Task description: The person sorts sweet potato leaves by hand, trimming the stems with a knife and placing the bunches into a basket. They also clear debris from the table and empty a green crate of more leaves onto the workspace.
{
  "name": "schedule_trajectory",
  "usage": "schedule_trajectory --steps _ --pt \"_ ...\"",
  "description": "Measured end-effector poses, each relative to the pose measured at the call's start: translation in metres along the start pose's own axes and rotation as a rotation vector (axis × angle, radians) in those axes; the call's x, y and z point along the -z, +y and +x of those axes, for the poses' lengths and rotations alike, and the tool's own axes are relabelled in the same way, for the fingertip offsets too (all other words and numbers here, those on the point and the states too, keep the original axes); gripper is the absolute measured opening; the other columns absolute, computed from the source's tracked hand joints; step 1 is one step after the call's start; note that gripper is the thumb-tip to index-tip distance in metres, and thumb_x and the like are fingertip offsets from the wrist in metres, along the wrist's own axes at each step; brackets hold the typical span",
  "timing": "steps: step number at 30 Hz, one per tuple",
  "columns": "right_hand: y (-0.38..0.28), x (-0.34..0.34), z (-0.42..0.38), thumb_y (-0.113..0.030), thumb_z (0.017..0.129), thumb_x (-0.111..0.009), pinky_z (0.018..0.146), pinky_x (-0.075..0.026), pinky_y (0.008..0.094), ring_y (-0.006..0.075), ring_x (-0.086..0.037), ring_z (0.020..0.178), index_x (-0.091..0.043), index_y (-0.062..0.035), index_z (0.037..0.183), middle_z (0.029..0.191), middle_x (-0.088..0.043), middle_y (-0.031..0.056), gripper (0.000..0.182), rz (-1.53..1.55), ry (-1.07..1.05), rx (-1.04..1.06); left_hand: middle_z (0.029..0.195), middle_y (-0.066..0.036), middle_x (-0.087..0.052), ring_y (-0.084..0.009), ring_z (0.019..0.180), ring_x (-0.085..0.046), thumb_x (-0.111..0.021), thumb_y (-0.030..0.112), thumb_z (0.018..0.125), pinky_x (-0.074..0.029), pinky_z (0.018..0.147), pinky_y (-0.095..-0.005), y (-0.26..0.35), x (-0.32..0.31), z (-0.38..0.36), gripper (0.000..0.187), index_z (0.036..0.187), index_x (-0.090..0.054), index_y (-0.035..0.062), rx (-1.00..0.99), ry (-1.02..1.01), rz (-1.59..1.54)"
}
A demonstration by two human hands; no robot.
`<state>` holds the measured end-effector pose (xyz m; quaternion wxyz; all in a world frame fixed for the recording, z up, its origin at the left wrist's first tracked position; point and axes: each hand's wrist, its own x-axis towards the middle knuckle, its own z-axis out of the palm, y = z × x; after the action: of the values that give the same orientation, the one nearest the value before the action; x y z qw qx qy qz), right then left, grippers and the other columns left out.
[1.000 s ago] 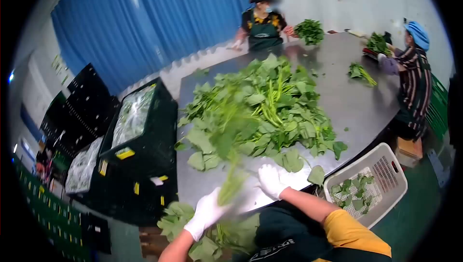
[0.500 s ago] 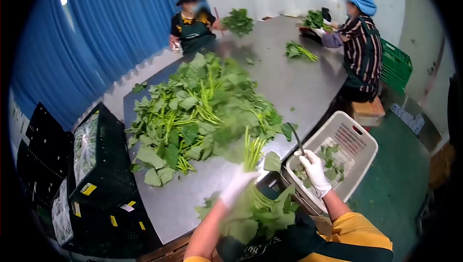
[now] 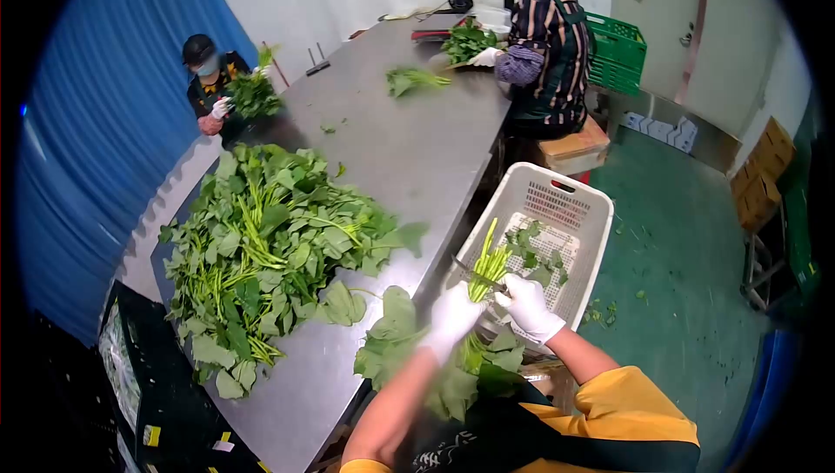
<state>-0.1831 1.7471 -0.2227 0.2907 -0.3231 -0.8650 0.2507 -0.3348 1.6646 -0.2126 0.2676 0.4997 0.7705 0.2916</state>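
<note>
My left hand (image 3: 454, 321), in a white glove, is closed around a bunch of leafy greens (image 3: 491, 262). The pale green stems point up and away from me, while the broad leaves hang down in front of my apron. In my gloved right hand (image 3: 531, 309) is a knife (image 3: 464, 267), its dark blade lying across the stems just above my left fingers. Both hands are close together at the near end of a white plastic basket (image 3: 593, 251), which has some loose leaves on its bottom.
A large pile of greens (image 3: 287, 255) covers the near left of the metal table (image 3: 435, 147). One co-worker (image 3: 213, 90) holds greens across the table; another (image 3: 548, 55) sits at the far right with more. Dark crates (image 3: 174, 403) stand at the lower left, a green crate (image 3: 617, 51) behind.
My right hand has brought the knife leftward onto the stems held in my left hand. The view has turned right, and the co-worker across the table now holds the greens lower.
</note>
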Motion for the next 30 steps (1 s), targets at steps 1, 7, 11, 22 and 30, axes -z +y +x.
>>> schedule_trajectory --steps 1,7,11,22,30 --pt "0.014 -0.004 -0.007 -0.02 0.079 -0.063 0.057 -0.047 0.0388 0.0335 -0.06 0.063 -0.055 -0.0042 0.079 0.068 -0.058 0.0158 0.018 0.025 0.046 -0.004 0.093 -0.02 -0.065 -0.0338 0.089 -0.062 -0.066 0.029 0.075 -0.049 0.076 -0.0398 0.009 -0.001 -0.003 0.039 0.105 -0.059 0.0059 -0.034 -0.017 -0.037" --pt "0.215 -0.023 -0.138 -0.026 0.079 -0.057 0.075 -0.051 0.0442 0.0366 -0.064 0.077 -0.067 -0.0053 0.097 0.083 -0.066 0.0193 0.029 -0.209 -0.136 -0.515 0.102 -0.007 -0.065 -0.0155 0.087 -0.062 -0.066 0.006 0.077 -0.049 0.079 -0.0282 0.026 0.032 -0.013 0.046 0.121 -0.054 0.0028 -0.049 0.03 -0.644" --pt "0.178 -0.008 -0.123 -0.027 0.078 -0.061 0.068 -0.051 0.0399 0.0354 -0.063 0.071 -0.066 -0.005 0.088 0.077 -0.066 0.0177 0.024 -0.102 -0.036 -0.705 0.099 -0.007 -0.064 -0.0142 0.082 -0.061 -0.065 0.004 0.078 -0.049 0.074 -0.0279 -0.006 0.017 -0.009 0.044 0.12 -0.053 0.0003 -0.052 -0.017 -0.557" --pt "-0.035 -0.065 0.016 -0.012 0.076 -0.068 0.058 -0.047 0.0278 0.0126 -0.06 0.063 -0.062 -0.0044 0.092 0.072 -0.063 0.0071 0.019 0.411 0.089 -0.058 0.075 -0.001 -0.056 -0.0105 0.067 -0.051 -0.063 0.01 0.078 -0.041 0.063 -0.0242 0.026 0.142 -0.088 0.015 0.09 -0.058 0.0025 0.198 0.123 -0.994" --pt "-0.057 -0.059 0.067 -0.027 0.078 -0.058 0.066 -0.05 0.0392 0.0302 -0.065 0.071 -0.065 -0.0092 0.086 0.073 -0.064 0.0142 0.021 0.047 -0.315 0.149 0.069 -0.001 -0.051 -0.012 0.062 -0.05 -0.065 0.009 0.077 -0.041 0.06 -0.0255 0.009 0.146 -0.116 0.014 0.087 -0.055 0.0039 0.143 -0.198 -1.193"
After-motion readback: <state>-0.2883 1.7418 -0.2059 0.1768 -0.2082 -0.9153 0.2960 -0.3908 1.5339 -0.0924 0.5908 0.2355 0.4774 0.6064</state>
